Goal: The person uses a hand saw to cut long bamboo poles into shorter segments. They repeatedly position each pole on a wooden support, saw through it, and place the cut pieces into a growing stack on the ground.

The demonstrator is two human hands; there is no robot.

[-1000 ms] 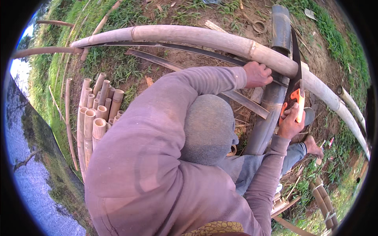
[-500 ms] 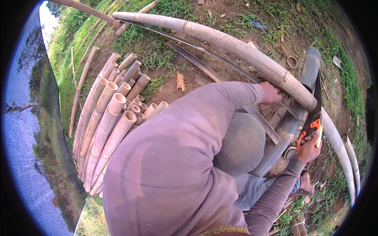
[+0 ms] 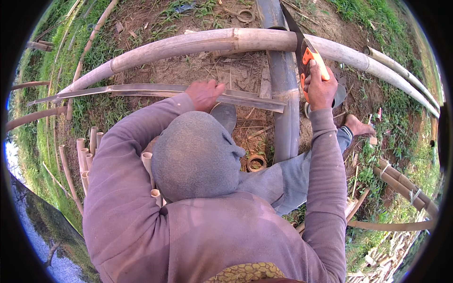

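Observation:
My right hand [image 3: 321, 88] is closed around the orange handle of a handsaw [image 3: 297, 37]. The dark blade points away from me and lies against a long pale bamboo pole [image 3: 188, 46], where the pole crosses a thicker grey bamboo log [image 3: 283, 78]. On the left, my left hand [image 3: 205, 95] is closed on a split bamboo strip [image 3: 158, 89], which runs across in front of my bent knee. The strip's right end rests over the log. My palm side is hidden.
Several cut bamboo tubes [image 3: 86, 160] stand at the left, partly behind my sleeve. A bamboo ring [image 3: 256, 163] lies beside the log. More poles lie at the right, including a tied bundle [image 3: 401, 184]. Grass and bare soil surround the work spot.
My view has swung right, so the pole and log appear further left and more level. The saw remains in my right hand beside the log, and my left hand stays at the strip.

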